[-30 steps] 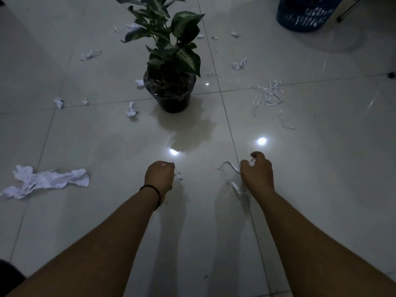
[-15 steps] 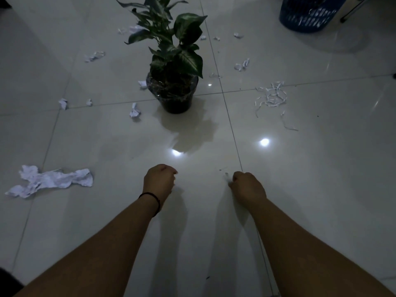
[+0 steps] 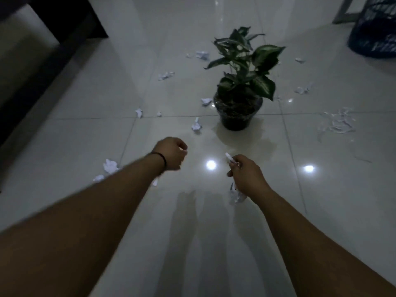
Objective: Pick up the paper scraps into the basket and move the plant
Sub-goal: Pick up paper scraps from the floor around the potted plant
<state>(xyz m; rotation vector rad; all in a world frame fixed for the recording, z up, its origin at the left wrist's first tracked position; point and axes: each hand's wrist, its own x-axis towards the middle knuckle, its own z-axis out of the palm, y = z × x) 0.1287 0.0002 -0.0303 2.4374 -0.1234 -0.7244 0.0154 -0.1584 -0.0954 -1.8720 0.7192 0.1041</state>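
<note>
My right hand [image 3: 246, 175] is raised above the floor and closed on white paper scraps [image 3: 235, 195]; strips stick out above and hang below the fist. My left hand [image 3: 171, 153] is a closed fist with a sliver of white paper showing at the fingers. A potted plant [image 3: 242, 86] in a dark pot stands on the tiles ahead of both hands. The dark blue basket [image 3: 374, 33] is at the top right, cut off by the frame edge. Loose scraps lie around: a crumpled piece [image 3: 196, 125] left of the pot and a pile of shredded strips [image 3: 338, 123] to the right.
Glossy white floor tiles with two bright light reflections [image 3: 211, 165]. Dark furniture [image 3: 49, 22] fills the top left corner. A grey leg of a stand [image 3: 342, 11] is beside the basket. More scraps [image 3: 110, 166] lie by my left forearm, others [image 3: 202, 54] behind the plant.
Both hands have lifted off the floor, the right one carrying the strips it closed on. The view has swung left, so plant and basket sit further right.
</note>
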